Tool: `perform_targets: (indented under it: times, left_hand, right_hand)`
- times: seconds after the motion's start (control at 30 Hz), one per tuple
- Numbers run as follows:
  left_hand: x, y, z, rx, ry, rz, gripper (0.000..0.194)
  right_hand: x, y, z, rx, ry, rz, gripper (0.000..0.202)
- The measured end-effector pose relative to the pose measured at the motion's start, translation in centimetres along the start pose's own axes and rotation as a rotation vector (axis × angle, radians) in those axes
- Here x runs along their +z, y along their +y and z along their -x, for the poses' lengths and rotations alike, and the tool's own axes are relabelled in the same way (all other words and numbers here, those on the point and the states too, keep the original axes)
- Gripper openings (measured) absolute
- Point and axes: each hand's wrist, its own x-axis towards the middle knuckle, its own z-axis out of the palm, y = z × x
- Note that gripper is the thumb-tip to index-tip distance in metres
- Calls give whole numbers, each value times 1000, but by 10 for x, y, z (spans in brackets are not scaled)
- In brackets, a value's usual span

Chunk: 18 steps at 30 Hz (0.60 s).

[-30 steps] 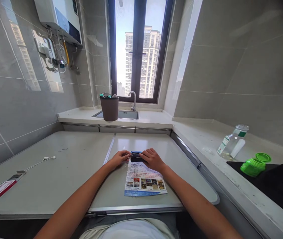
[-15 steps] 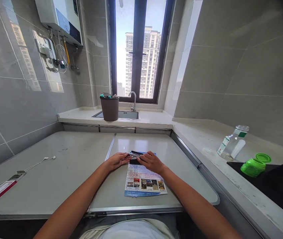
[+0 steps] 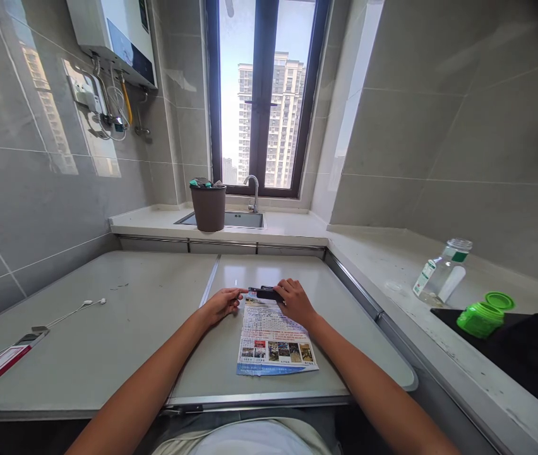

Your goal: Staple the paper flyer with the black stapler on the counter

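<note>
In the head view, the right hand [image 3: 296, 302] grips a black tool [image 3: 265, 293] by its right end, fingers bent over it. The left hand [image 3: 221, 305] is at the tool's other end, its forefinger stretched towards it and the remaining fingers curled; whether it pinches or touches the tool, I cannot tell. The tool is over the far edge of a printed leaflet [image 3: 276, 335], which lies flat on the desk [image 3: 108, 354] between the forearms. Off to the left lie a red and white box [image 3: 1, 363] and a white cord [image 3: 72, 315]. Beyond the desk, a brown bin [image 3: 211, 210] stands by the sink [image 3: 245, 220].
</note>
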Motion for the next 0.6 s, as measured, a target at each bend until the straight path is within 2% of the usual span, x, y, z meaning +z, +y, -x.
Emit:
perform_targets:
  times: [0.13, 0.2, 0.4, 0.6]
  left_hand:
    - [-2, -1, -4, 61, 13, -59, 32]
    - [-4, -2, -6, 83, 33, -101, 37]
    - [0, -1, -3, 145, 72, -315, 58]
    - [14, 0, 5, 181, -81, -523, 59]
  right_hand:
    - [5, 4, 1, 339, -12, -338, 20]
    - [7, 8, 1, 430, -33, -443, 18]
    - [10, 18, 4, 441, -82, -575, 19]
    - [10, 13, 3, 384, -147, -648, 26]
